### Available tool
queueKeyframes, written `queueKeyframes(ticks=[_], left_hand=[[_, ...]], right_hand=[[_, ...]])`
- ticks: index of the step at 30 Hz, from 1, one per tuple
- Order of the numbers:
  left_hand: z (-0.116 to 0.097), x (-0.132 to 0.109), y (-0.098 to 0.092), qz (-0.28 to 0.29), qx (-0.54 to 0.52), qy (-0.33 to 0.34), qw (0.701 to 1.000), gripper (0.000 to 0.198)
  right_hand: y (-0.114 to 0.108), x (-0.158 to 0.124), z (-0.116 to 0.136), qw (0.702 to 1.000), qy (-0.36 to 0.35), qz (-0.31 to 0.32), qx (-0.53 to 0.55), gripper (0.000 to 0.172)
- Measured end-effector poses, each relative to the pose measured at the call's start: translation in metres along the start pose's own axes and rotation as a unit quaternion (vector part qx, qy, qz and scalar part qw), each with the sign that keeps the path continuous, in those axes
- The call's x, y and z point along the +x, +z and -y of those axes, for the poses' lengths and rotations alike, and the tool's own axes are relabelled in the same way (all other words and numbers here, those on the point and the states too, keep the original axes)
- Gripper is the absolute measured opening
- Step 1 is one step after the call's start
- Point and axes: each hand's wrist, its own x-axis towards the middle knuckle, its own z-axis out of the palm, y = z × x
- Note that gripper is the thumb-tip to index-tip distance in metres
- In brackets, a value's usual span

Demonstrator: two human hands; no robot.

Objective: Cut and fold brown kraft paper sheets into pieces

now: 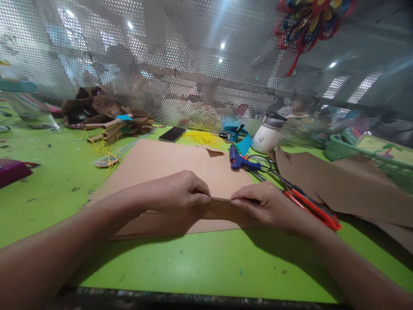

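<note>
Brown kraft paper [167, 161] lies on the green table, its near part raised along a folded edge between my hands. My left hand [185, 191] pinches that edge from the left, thumb and fingers closed on it. A short way to the right, my right hand [260, 199] grips the same edge between thumb and fingers. More brown paper rests flat below the raised edge. A blue glue gun [240, 160] lies beyond my right hand, and red-handled scissors [312, 209] lie just right of it.
A white jug [267, 134], yellow shredded strands [206, 137] and a phone [172, 134] stand or lie along the back. Cut brown paper [348, 185] and a green basket [342, 150] are at right; rolled paper tubes [111, 129] lie at left. Perforated metal mesh [180, 51] rises behind.
</note>
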Motion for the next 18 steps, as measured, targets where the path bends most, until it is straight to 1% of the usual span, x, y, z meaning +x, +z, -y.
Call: queueKeyframes(ticks=[4,8,10,13,18], left_hand=[[-0.0024,0.0001,0.0037,-0.005,0.005,-0.005,1.000,0.025],[-0.0044,0.0002,0.0072,-0.052,0.056,-0.005,0.997,0.021],[-0.0049,0.0002,0.0075,-0.063,0.065,0.007,0.996,0.021],[-0.0046,0.0005,0.0065,-0.049,0.046,0.019,0.998,0.021],[0.0009,0.0013,0.0011,-0.020,-0.025,0.022,0.999,0.022]], right_hand=[[0.0012,0.0022,-0.0004,0.999,0.034,0.013,0.022,0.023],[0.0001,0.0043,0.0004,0.997,0.062,0.022,0.041,0.022],[-0.0011,0.0046,0.0003,0.996,0.063,0.022,0.054,0.023],[-0.0021,0.0044,-0.0016,0.995,0.062,0.028,0.075,0.024],[-0.0008,0.0038,-0.0063,0.992,0.075,0.031,0.101,0.024]])
